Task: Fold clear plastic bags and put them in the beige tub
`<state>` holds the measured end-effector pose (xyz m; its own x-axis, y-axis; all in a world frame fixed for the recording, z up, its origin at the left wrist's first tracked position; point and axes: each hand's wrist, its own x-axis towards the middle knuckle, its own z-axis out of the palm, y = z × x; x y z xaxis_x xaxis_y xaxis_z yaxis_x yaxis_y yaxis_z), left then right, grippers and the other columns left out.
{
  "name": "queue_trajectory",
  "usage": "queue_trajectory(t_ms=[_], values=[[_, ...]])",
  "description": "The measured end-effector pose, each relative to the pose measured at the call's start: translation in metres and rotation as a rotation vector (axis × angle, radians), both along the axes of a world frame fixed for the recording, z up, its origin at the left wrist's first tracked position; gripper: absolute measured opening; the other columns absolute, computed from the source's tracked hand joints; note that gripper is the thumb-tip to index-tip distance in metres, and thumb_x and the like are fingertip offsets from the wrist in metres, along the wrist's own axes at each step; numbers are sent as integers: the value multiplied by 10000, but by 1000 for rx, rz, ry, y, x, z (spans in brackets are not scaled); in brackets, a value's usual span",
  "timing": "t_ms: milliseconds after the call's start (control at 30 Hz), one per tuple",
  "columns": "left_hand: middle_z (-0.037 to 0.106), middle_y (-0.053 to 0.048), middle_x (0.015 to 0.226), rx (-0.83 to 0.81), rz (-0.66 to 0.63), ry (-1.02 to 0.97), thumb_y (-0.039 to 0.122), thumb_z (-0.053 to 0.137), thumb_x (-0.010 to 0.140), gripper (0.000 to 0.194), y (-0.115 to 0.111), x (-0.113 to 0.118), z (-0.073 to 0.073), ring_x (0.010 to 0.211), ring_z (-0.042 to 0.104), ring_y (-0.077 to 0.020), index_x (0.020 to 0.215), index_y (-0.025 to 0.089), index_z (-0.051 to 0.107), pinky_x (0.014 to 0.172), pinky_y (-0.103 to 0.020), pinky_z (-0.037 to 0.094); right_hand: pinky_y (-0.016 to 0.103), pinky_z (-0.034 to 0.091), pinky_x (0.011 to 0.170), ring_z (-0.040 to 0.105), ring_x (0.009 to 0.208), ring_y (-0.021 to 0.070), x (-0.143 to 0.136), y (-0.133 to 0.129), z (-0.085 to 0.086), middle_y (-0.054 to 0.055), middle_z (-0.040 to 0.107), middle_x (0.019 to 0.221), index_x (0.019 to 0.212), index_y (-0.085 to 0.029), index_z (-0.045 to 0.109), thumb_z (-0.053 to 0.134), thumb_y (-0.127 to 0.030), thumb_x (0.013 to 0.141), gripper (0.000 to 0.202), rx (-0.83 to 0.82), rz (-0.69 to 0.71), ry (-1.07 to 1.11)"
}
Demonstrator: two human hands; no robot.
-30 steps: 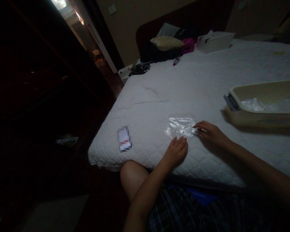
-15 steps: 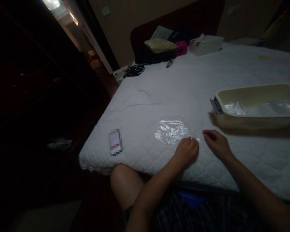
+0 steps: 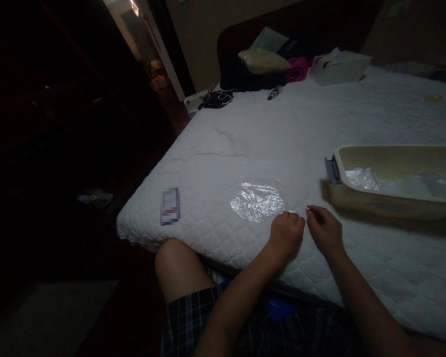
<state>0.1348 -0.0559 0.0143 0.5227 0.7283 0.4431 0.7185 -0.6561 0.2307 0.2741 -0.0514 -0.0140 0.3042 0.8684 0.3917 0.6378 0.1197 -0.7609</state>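
Note:
A clear, crinkled plastic bag lies flat on the white quilted bed cover. My left hand is closed over the bag's right end, its fingers curled down on the bed. Just to the right, my right hand has its thumb and forefinger pinched together close to the left knuckles. Whatever lies between those fingertips is too small and dim to make out. Right of my hands stands a cream plastic bin with a grey side latch and clear plastic inside.
A phone, blurred out, lies near the bed's left edge. Farther back are a pale cushion, a pink roll, a white box and a small bottle. Black cloth with cords lies at the far left corner.
My right hand has moved left, closer to my left hand. The left hand stays on the bag's end. The view has shifted slightly.

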Motion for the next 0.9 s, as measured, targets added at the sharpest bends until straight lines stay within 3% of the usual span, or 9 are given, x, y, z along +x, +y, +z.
queue_trajectory(t_ms=[167,300,467,633,800,900], values=[[653,-64,922,-179,118,-462,182,456,857,179,8,-9,15,884,593,-175,932,168,618,821,-332,508,367,506,719,607,764,202,-2,-2,7,68,624,905,1024,-216,600,478,-311,832,247,54,82,-36],[658,-52,881,-397,248,-824,186,516,810,130,24,-19,21,817,620,-148,858,162,634,732,-284,534,378,500,751,606,828,219,-10,-2,12,77,617,932,1062,-239,578,439,-259,858,247,127,203,-190],[656,-45,816,-504,352,-1012,181,547,772,98,40,-32,18,772,624,-140,825,143,621,673,-253,515,425,479,838,596,968,250,-21,7,12,106,638,1056,1124,-212,566,437,-199,854,300,211,384,-395],[658,-45,796,-505,355,-863,191,524,803,125,43,-38,17,704,617,-135,869,145,620,658,-254,501,443,458,897,568,1074,263,-27,15,8,141,607,1173,1176,-167,557,453,-189,854,338,251,451,-512],[662,-65,911,-286,382,-377,199,457,865,200,46,-43,20,806,612,-181,987,177,613,753,-310,484,478,436,923,558,1096,277,-28,14,6,149,589,1208,1171,-187,580,467,-233,856,337,207,455,-565],[634,-85,881,-180,385,-103,177,432,874,183,50,-45,18,821,588,-208,944,165,601,740,-330,473,493,412,943,550,1112,281,-29,14,5,156,592,1206,1149,-182,601,470,-256,861,326,189,469,-586]])
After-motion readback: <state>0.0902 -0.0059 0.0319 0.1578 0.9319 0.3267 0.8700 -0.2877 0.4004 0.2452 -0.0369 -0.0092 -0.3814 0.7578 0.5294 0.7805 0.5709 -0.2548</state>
